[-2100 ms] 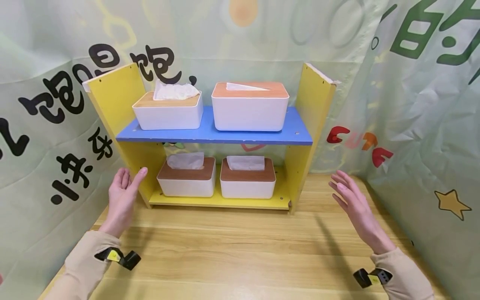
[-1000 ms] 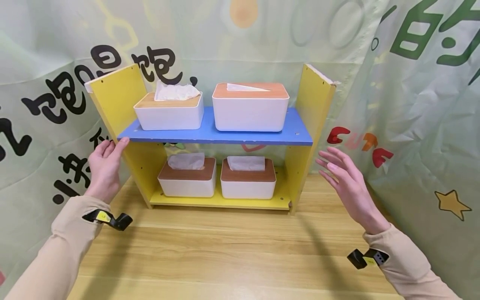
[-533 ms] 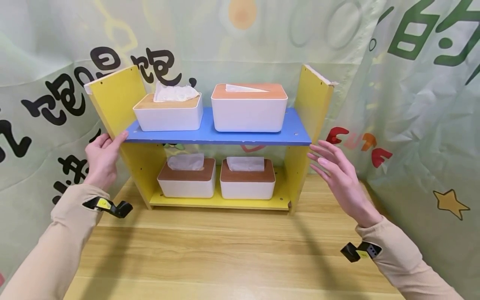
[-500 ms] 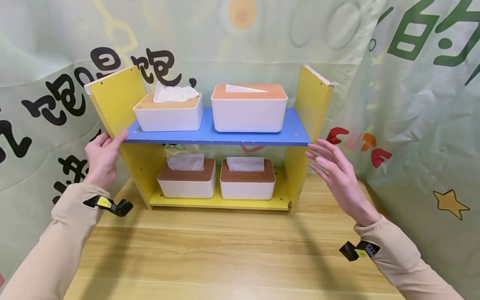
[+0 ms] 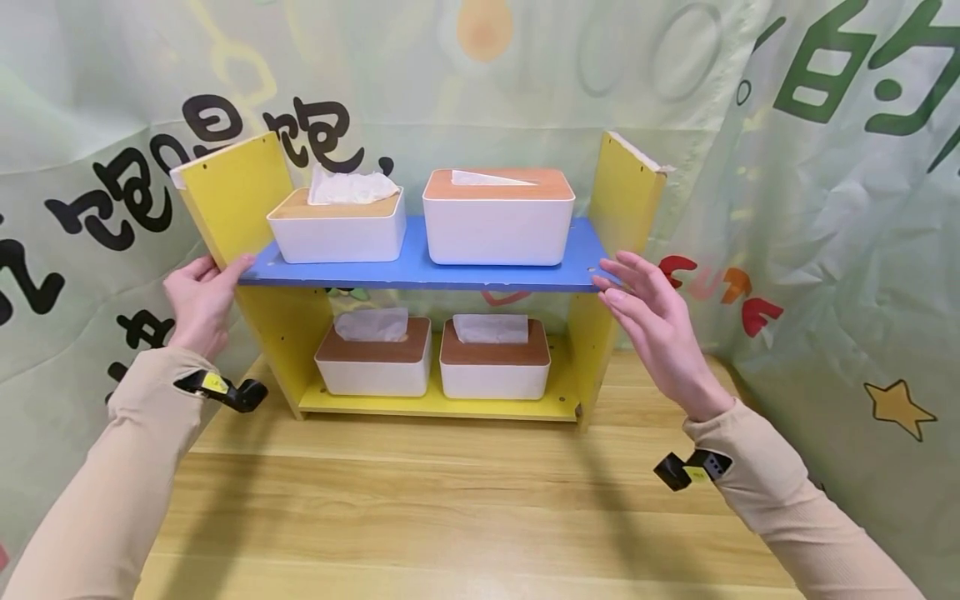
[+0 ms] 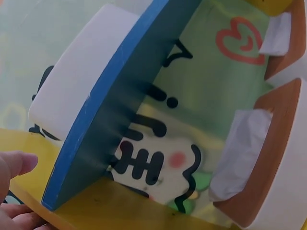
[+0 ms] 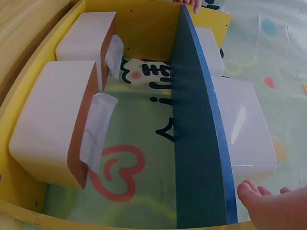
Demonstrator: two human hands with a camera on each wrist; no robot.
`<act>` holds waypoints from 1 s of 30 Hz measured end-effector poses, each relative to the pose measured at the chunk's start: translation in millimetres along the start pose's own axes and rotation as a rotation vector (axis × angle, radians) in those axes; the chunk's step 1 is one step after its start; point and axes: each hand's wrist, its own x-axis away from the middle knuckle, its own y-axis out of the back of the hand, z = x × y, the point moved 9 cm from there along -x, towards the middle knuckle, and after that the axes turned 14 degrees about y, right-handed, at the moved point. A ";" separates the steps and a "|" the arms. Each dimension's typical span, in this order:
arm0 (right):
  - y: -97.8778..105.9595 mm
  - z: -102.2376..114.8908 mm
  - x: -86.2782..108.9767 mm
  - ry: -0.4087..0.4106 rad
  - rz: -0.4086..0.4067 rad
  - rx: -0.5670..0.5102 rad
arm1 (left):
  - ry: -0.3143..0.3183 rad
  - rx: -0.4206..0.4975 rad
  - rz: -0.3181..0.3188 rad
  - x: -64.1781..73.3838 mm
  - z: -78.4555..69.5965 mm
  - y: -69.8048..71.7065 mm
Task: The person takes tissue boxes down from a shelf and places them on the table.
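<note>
A small yellow shelf unit (image 5: 238, 193) with a blue middle board (image 5: 415, 243) stands on the table. My left hand (image 5: 199, 310) holds the front edge of its left side panel, thumb on the inner side and fingers outside, as the left wrist view shows. At the other end, my right hand (image 5: 654, 325) has its fingers extended, overlapping the blue board's right corner. On the blue board sit a tissue box (image 5: 337, 240) with a light wood lid and a taller tissue box (image 5: 497, 233). Two brown-lidded tissue boxes, left (image 5: 372, 377) and right (image 5: 495, 382), occupy the bottom shelf.
The wood-grain table (image 5: 420, 508) extends in front of the unit. Printed fabric sheets (image 5: 817, 250) hang behind it and along both sides. Black wrist cameras are strapped over both sleeves (image 5: 757, 462).
My left hand has risen from beside the lower shelf to the left panel's edge and holds it. My right hand has moved left and up to the right panel. The tissue boxes stay put.
</note>
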 end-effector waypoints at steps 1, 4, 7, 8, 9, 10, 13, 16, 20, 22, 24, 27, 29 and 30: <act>-0.6 -0.2 -2.1 -0.003 -0.001 0.003 | -0.003 0.005 -0.003 -1.2 -0.6 0.7; -2.7 -0.9 -8.0 -0.019 0.000 0.013 | -0.009 0.015 -0.011 -3.9 -1.9 2.4; -5.1 -1.9 -15.2 -0.037 -0.004 0.018 | -0.025 -0.004 -0.030 -4.7 -3.3 3.6; -6.0 -2.1 -17.8 -0.042 -0.005 0.020 | -0.032 -0.009 -0.036 -5.1 -3.8 3.7; -6.8 -2.3 -20.3 -0.047 -0.007 0.022 | -0.041 -0.020 -0.047 -5.4 -4.4 4.0; -7.6 -2.5 -23.0 -0.049 -0.007 0.025 | -0.048 -0.035 -0.057 -5.6 -4.9 4.0; -10.4 -3.1 -31.7 -0.054 0.009 0.052 | -0.063 -0.086 -0.094 -6.8 -6.5 4.1; -13.9 -4.8 -40.0 -0.067 0.032 0.082 | -0.066 -0.113 -0.127 -7.7 -7.2 5.2; -16.3 -8.3 -49.9 -0.092 0.045 0.127 | -0.068 -0.137 -0.157 -8.2 -7.1 7.1; -16.2 -9.9 -55.0 -0.101 0.042 0.150 | -0.075 -0.173 -0.173 -7.7 -7.6 7.6; -16.2 -11.5 -60.4 -0.107 0.038 0.165 | -0.084 -0.243 -0.198 -7.1 -8.6 7.9; -16.7 -14.6 -69.2 -0.117 0.033 0.175 | -0.090 -0.300 -0.227 -6.1 -9.8 8.6; -17.3 -17.2 -75.7 -0.122 0.033 0.183 | -0.091 -0.327 -0.243 -6.2 -10.6 9.3; -17.4 -18.5 -78.7 -0.126 0.033 0.192 | -0.091 -0.332 -0.247 -6.3 -10.9 9.5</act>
